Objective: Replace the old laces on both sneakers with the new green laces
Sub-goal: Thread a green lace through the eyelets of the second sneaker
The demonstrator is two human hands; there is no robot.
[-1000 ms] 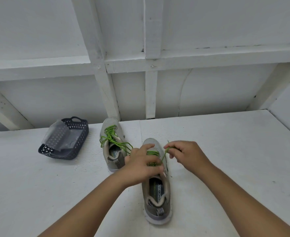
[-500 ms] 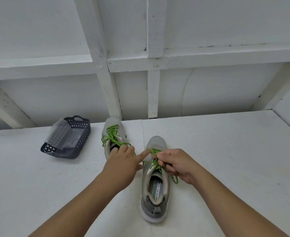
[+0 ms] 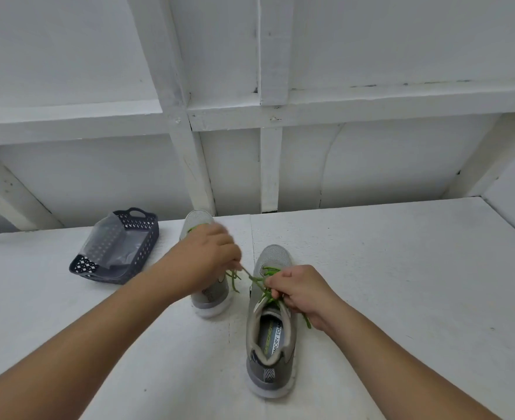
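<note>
Far left on the white table (image 3: 402,283): a dark perforated basket (image 3: 142,237) with clear plastic wrap (image 3: 110,247) lying in it, well apart from the work.

Next, the rear sneaker (image 3: 196,221), toe pointing away, largely hidden behind the left hand (image 3: 210,257); green lace visible on it near the toe and loose at the tongue, so apparently already relaced.

Left hand curled, pinching one end of the green lace (image 3: 251,277) and drawing it taut up and to the left.

Then the near sneaker (image 3: 270,322), heel toward the camera, green lace threaded through its upper eyelets.

Right hand (image 3: 303,291) clenched over the knot area at the tongue, gripping the other strand, a loose green tail hanging below the wrist.

Judged step: tying off the second sneaker, near the end of the task. Next move, likely: pulling both strands evenly to seat the knot, then forming the bow without letting the slack slip from either pinch.
</note>
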